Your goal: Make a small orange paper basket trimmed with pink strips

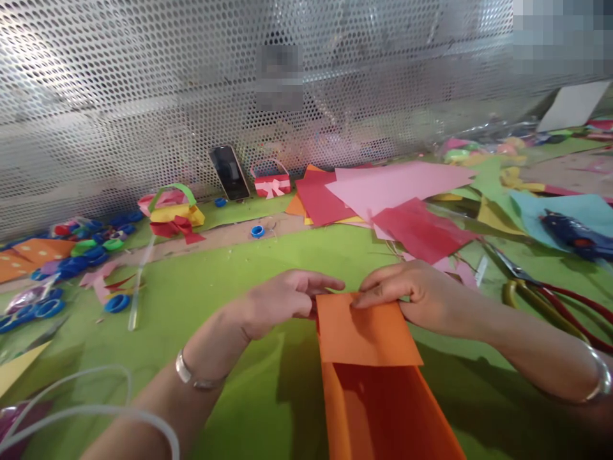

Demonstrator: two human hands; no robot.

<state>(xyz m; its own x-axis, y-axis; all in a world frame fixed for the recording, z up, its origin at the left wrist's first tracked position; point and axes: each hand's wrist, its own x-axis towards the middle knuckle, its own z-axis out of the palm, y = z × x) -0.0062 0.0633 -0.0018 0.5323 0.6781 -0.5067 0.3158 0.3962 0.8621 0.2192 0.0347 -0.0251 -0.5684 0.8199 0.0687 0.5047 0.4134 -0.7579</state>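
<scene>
An open-topped box of folded orange paper [393, 409] extends toward me from the middle of the green work surface. Across its far end lies a flat orange flap [368, 338]. My right hand [416, 297] grips the flap's far edge, thumb on top and the other fingers behind, mostly hidden. At the far left corner, my left hand [282, 300] holds the box's edge with bent fingers, while its index finger stretches along the back. Where its fingertips meet the paper is partly hidden.
Scissors [531, 278] and a dark blue glue gun [575, 233] lie at right. Pink paper sheets [402, 185] are piled behind the box. Small paper baskets [177, 214] and a phone [230, 172] stand by the perforated metal panel [143, 76]. A clear stick [138, 291] lies left.
</scene>
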